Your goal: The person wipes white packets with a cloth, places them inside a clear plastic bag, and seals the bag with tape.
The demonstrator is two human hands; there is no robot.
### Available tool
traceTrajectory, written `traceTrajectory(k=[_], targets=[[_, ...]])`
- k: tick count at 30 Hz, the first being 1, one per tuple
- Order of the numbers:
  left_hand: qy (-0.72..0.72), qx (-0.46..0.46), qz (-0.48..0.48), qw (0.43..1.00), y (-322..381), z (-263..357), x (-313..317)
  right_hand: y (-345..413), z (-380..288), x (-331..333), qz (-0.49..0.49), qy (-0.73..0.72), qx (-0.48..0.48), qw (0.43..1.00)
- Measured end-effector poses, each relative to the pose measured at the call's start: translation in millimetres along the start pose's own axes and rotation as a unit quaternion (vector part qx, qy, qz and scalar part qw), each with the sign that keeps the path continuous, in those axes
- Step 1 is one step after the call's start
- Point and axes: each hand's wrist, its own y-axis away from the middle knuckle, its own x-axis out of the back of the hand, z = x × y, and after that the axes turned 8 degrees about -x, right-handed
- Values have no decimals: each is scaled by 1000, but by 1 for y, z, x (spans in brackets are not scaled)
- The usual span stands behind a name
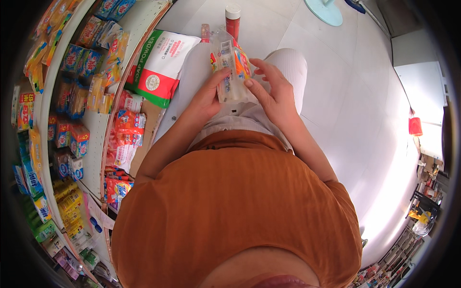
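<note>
My left hand [212, 91] holds a clear plastic-wrapped package [230, 68] with bright orange and yellow printing, its thumb lying on the near left part of the wrap. The package is above my lap and bears a barcode. At its right side is my right hand [272, 88], fingers apart, with the thumb and forefinger close to the wrap's edge; whether they touch it I cannot tell. Just beyond the package a red canister with a white lid [232, 21] stands upright, and a small red packet [205, 32] is to its left.
Shelves [95, 144] with wrapped soap bars [90, 61] and other packs run along the left. A large soap powder bag [162, 64] lies beside my left knee. A round light-blue base [326, 12] rests on the tiled floor [331, 90] at the top right.
</note>
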Motion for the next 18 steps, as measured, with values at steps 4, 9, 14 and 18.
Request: traceTrajectory(k=[4,9,14,18], targets=[[-50,-168,30,984,-9,0,-11,29,-3,13,7,-165,-126,978],[-81,-308,2,948,-19,12,-32,41,4,3,-105,-396,-346,844],[-112,-353,2,929,-19,13,-45,13,-11,-5,-29,-454,-357,816],[-121,-369,-15,921,-21,10,-48,5,-9,-13,-5,-460,-388,799]])
